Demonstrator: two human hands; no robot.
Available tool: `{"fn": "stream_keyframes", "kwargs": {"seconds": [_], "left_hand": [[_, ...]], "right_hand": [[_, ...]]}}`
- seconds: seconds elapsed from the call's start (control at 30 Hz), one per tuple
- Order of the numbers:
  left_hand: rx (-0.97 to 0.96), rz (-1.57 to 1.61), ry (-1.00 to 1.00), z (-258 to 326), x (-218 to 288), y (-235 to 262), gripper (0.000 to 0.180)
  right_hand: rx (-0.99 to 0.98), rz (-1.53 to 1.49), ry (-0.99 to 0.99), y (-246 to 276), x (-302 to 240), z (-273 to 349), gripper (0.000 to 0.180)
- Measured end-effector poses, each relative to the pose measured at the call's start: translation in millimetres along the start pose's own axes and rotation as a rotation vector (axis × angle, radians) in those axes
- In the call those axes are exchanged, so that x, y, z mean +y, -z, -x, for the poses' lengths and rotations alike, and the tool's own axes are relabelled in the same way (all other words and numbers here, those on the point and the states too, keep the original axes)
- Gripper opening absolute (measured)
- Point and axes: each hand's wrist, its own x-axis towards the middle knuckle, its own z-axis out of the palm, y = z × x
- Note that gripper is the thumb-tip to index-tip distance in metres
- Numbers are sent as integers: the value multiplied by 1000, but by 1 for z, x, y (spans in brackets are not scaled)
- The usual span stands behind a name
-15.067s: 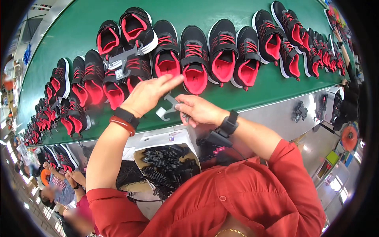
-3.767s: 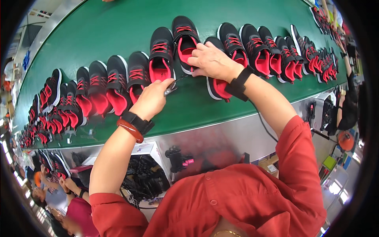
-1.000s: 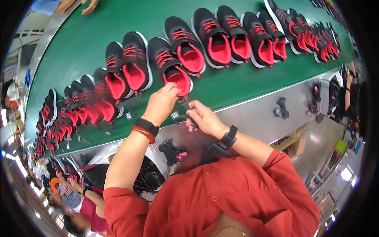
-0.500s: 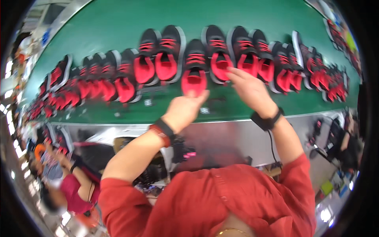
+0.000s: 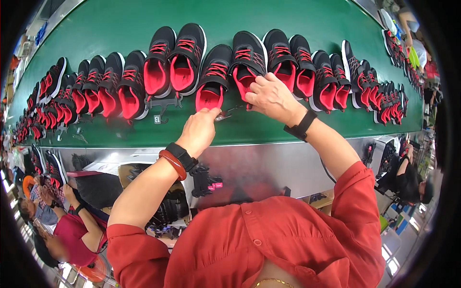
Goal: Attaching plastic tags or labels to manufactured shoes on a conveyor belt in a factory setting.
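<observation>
Green belt: a green conveyor surface (image 5: 120, 19) fills the upper half of the frame, curving with the lens.
Shoes: black sneakers with red linings run in a line across it, from far left to upper right — toes up, heels toward me.
My left hand: I see my left hand (image 5: 199, 132) at centre frame, just below the heel of one black-and-red sneaker (image 5: 212, 77); its fingers are curled and pinched on the near end of a small dark hang tag piece (image 5: 225, 114) that lies on the belt.
My right hand: my right hand (image 5: 271, 96) sits right of centre, resting on the heel of the neighbouring sneaker (image 5: 248, 60); fingers bent down over the red opening, thumb side toward the tag piece. Whether it truly grips the shoe I cannot tell.
Wrists: a black band and a red bangle (image 5: 172, 164) on the left, a black watch (image 5: 301, 128) on the right.
Left of centre: a dark plastic hanger (image 5: 163, 103) lies on the belt under another pair.
Lower left: a co-worker in a dark red top (image 5: 72, 230) — seated below the belt's metal edge.
</observation>
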Motion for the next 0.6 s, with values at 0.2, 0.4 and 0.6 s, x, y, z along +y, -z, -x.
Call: {"fn": "stream_keyframes", "kwargs": {"seconds": [0.2, 0.4, 0.6], "left_hand": [[-31, -32, 32, 2, 6, 0, 35], [24, 147, -110, 4, -1, 3, 45], [-156, -317, -152, 2, 36, 14, 57]], "right_hand": [[-13, -17, 2, -8, -14, -14, 12], [166, -140, -111, -7, -8, -2, 17], [370, -317, -385, 11, -4, 87, 35]]}}
